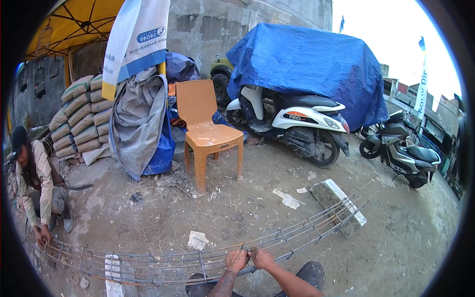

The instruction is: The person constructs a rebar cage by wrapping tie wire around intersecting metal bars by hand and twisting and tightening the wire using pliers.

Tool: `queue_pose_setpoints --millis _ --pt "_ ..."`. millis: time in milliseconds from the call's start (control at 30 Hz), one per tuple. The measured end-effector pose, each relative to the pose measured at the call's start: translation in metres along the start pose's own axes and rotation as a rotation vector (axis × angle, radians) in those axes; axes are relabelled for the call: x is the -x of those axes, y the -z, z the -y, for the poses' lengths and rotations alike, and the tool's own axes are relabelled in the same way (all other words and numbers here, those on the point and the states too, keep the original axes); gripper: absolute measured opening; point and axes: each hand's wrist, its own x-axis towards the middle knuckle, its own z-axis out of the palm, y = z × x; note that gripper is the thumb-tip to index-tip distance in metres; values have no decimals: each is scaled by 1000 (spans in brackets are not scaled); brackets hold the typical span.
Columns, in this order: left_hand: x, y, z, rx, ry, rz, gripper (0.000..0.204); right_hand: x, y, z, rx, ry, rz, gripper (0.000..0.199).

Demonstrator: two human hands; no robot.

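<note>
A long rebar cage (170, 261) of thin rods and square stirrups runs across the ground in front of me. My left hand (237, 260) is closed around the cage's upper rods near a stirrup. Close beside it, my right hand (261, 258) is pinched at the same spot; whatever its fingers hold is too small to make out. Under the cage's right part lies a concrete block (341, 198), and under its left part a white-topped block (113, 272). At the far left end, a crouching co-worker (42, 183) has both hands on the cage.
An orange plastic chair (213, 138) stands beyond the cage. Behind it are a white scooter (297, 119), a blue tarp (307, 69) over a vehicle, and stacked sacks (81, 116). Another scooter (410, 151) stands at right. Paper scraps (198, 240) and twigs litter the ground.
</note>
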Motion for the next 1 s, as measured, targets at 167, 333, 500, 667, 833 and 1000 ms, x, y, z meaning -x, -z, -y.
queue_pose_setpoints --millis 167,333,500,667,833,1000 --pt "17 -9 23 -55 15 -75 20 3 -3 18 -2 38 -12 45" --pt "-1 -5 7 -56 -76 -134 17 4 4 6 -70 103 -106 40" --pt "-9 -2 -3 -80 -68 -70 16 3 -1 -6 -194 75 -159 38" --pt "-5 11 1 -107 6 -6 17 1 -6 4 -209 66 -140 40" --pt "-4 10 2 -54 80 93 20 -1 -2 6 -272 89 -196 31" --pt "-29 23 -17 127 361 502 23 6 13 0 -362 34 -96 29"
